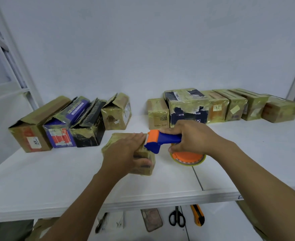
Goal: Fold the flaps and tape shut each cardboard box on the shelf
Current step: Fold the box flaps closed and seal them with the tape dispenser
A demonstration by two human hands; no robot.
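Cardboard box [139,164] glossy-taped; plastic dispenser [162,140]; matt shelf [56,180].

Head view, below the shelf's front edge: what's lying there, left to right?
pen → phone → scissors → utility knife
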